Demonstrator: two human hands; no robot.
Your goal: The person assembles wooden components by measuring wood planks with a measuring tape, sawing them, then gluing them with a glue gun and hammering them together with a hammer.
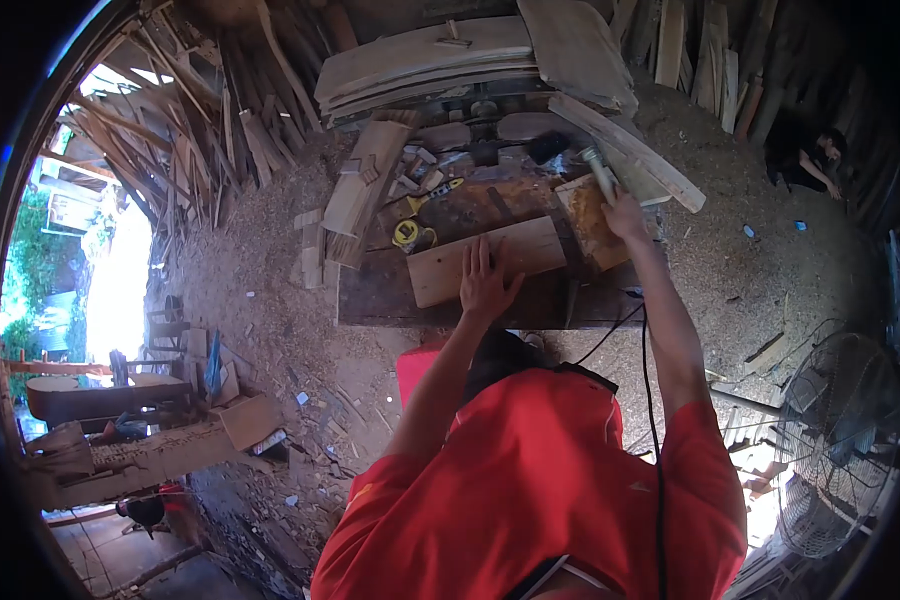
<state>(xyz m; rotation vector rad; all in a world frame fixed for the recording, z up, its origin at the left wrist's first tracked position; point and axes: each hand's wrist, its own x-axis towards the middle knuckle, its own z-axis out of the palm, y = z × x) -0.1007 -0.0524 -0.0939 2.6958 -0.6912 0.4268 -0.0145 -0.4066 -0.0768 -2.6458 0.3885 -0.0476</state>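
Observation:
My left hand (487, 288) lies spread on a flat wooden board (540, 246), its fingers stretched over the near face. The board rests at a slant on the dark workbench (375, 295). Off to the right, my right hand (625, 215) is closed round the lower end of a pale, stick-like tool (599, 170) with a wider far end; its exact kind is not clear. Beneath that tool sits a brownish worn panel (588, 222). A yellow tape measure (406, 234) lies just beyond the board's left end, near a yellow-and-black hand tool (436, 194).
Stacked planks (425, 68) stand behind the bench, and a long plank (635, 155) lies aslant at its right. Wood pieces (365, 180) cover the left side. A caged fan (835, 445) stands at right; a person (810, 160) crouches farther back. A black cable (652, 400) hangs near my right arm.

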